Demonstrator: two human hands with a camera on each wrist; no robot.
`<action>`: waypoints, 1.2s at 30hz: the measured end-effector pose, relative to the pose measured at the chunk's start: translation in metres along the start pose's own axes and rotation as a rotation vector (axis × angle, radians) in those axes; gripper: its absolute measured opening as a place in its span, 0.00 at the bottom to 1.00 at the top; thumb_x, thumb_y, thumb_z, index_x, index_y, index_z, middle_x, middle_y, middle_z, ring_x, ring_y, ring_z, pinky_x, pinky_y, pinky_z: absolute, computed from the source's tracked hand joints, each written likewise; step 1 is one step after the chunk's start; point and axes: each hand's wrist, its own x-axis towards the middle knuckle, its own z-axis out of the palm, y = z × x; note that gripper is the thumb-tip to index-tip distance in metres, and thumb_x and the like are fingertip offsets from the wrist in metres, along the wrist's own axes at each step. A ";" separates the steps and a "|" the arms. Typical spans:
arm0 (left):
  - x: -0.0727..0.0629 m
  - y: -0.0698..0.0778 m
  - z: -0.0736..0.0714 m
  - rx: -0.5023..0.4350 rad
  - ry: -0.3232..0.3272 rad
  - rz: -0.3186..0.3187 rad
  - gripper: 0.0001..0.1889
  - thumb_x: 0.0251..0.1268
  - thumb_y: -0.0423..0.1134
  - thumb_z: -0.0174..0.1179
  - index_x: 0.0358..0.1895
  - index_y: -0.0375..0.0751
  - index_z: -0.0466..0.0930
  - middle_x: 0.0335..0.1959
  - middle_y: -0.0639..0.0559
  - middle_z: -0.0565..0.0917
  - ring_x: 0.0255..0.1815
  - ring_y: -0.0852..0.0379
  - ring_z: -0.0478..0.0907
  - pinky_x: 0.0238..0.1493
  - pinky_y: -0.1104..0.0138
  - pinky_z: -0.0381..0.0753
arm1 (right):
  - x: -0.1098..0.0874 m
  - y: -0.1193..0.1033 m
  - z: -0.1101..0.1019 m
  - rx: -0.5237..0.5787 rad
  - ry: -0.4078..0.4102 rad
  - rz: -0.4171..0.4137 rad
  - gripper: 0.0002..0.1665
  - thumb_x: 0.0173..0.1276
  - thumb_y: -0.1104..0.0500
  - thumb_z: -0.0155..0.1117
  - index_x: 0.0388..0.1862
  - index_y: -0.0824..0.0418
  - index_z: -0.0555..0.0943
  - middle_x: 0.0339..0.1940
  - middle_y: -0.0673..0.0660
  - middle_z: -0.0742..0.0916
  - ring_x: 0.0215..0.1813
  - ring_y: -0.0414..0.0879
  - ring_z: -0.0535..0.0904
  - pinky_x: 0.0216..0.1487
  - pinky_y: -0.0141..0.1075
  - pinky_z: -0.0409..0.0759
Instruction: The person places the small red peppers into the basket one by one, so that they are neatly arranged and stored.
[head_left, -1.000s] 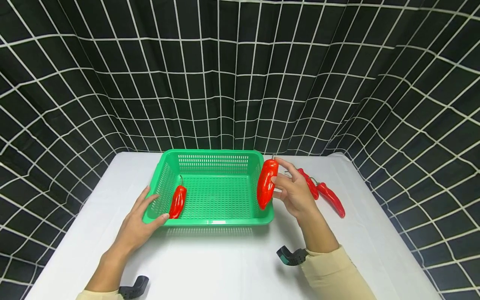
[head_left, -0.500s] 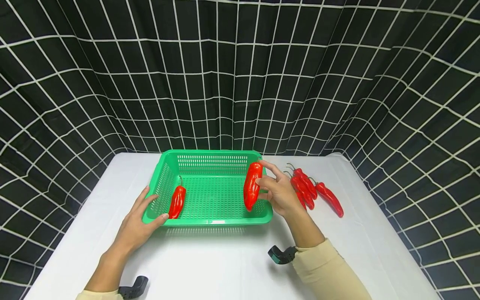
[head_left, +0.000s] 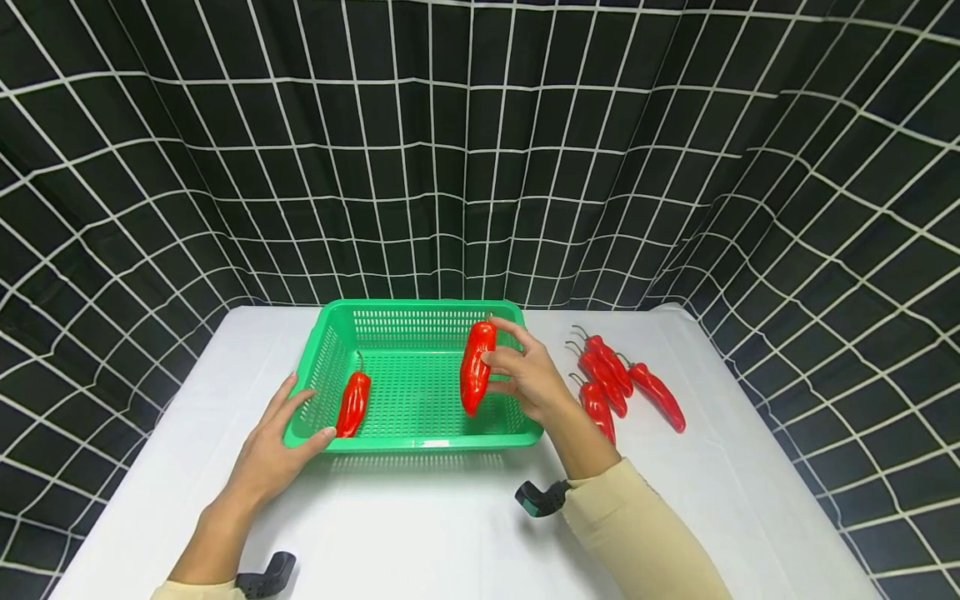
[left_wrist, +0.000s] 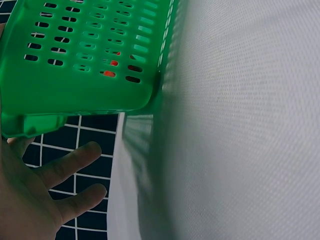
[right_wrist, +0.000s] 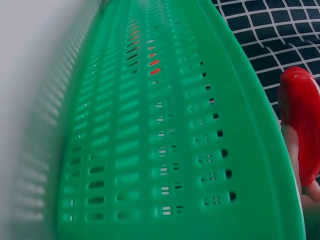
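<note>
My right hand [head_left: 530,379] pinches a glossy red chili pepper [head_left: 477,367] between thumb and fingers, stem up. It hangs over the right part of a green plastic basket [head_left: 427,444]; this pepper [right_wrist: 301,120] also shows beyond the rim in the right wrist view. Inside the basket, near its left wall, lies another red pepper [head_left: 354,404]. My left hand [head_left: 272,458] rests at the basket's front left corner, thumb on the front rim and index finger over the left rim. In the left wrist view two straight fingers [left_wrist: 75,162] stand apart from the basket.
Several more red peppers [head_left: 602,369] lie on the white tablecloth [head_left: 420,533] right of the basket, one partly hidden by my right forearm. A black curtain [head_left: 457,167] with a white grid surrounds the table at the back and sides.
My right hand has carried its pepper leftward, from the basket's right rim to over its inside. The peppers on the cloth show more fully. My left hand has stayed in place.
</note>
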 end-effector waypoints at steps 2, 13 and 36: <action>0.000 0.000 0.000 -0.001 0.001 0.001 0.34 0.60 0.55 0.64 0.67 0.45 0.68 0.77 0.52 0.50 0.70 0.34 0.55 0.54 0.31 0.60 | 0.003 0.002 0.003 -0.011 0.001 0.012 0.38 0.62 0.67 0.62 0.71 0.54 0.66 0.45 0.66 0.83 0.38 0.55 0.82 0.35 0.47 0.84; 0.001 0.000 0.000 0.009 0.005 0.001 0.35 0.60 0.56 0.64 0.67 0.44 0.68 0.77 0.50 0.51 0.70 0.33 0.56 0.53 0.30 0.60 | 0.013 0.014 0.018 -0.046 -0.022 0.047 0.35 0.61 0.67 0.62 0.68 0.52 0.69 0.44 0.66 0.83 0.38 0.58 0.81 0.40 0.55 0.81; 0.000 0.000 0.000 -0.004 0.011 0.006 0.35 0.59 0.55 0.65 0.67 0.44 0.68 0.77 0.50 0.51 0.70 0.33 0.56 0.54 0.31 0.61 | 0.029 0.032 0.048 -0.124 -0.082 0.157 0.36 0.61 0.69 0.62 0.69 0.54 0.68 0.45 0.64 0.84 0.42 0.65 0.80 0.39 0.53 0.82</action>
